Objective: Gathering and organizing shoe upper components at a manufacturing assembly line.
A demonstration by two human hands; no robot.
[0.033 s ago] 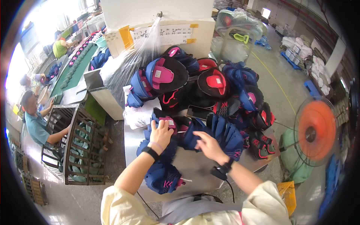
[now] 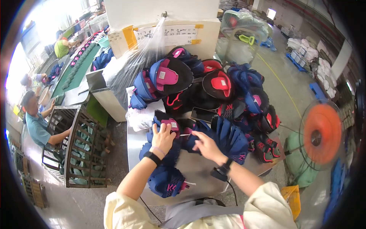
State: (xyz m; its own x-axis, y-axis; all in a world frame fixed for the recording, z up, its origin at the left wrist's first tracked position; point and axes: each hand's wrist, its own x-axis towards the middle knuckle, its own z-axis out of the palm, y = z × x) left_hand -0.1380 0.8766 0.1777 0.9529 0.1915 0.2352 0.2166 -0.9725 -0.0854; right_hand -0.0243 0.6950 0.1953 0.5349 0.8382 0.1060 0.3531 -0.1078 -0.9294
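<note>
My left hand lies over a navy shoe upper with pink lining, fingers curled on its top edge. It sits on a stack of similar navy pieces. My right hand reaches in from the right, its fingertips pinched at the same upper's edge, where a thin white strand shows. A fanned row of navy uppers lies just right of my right hand. More navy and pink uppers lie near the table's front edge. Both wrists wear dark bands.
A large heap of navy, black and pink shoe parts fills the back of the metal table. A taped cardboard box stands behind. An orange fan is at right, a wire cart and a seated person at left.
</note>
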